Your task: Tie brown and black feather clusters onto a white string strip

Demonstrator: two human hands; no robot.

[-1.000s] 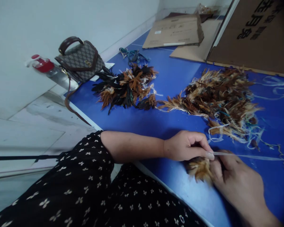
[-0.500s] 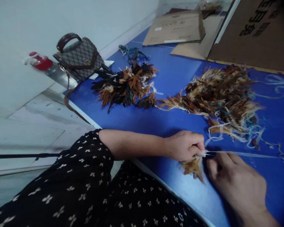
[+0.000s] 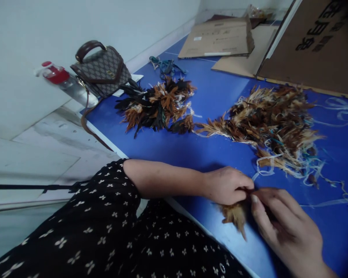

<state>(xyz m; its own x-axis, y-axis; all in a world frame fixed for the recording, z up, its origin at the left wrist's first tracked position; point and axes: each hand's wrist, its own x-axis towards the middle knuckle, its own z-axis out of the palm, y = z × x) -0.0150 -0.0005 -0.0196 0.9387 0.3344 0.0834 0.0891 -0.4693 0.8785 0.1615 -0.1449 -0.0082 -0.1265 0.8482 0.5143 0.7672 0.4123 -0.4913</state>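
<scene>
Feather bunch (image 3: 234, 217), small and tan, pokes out from under the left hand (image 3: 229, 185), near the front edge of the blue table (image 3: 168, 150). Beyond lie the broad brown feather pile (image 3: 272, 116) and the darker feather heap (image 3: 159, 102) just beside the handbag (image 3: 104, 73). The left hand is closed around the bunch; the right hand (image 3: 290, 224) bends in at its fingertips, its grip impossible to tell. Thin pale ribbon (image 3: 333, 202) runs rightward.
</scene>
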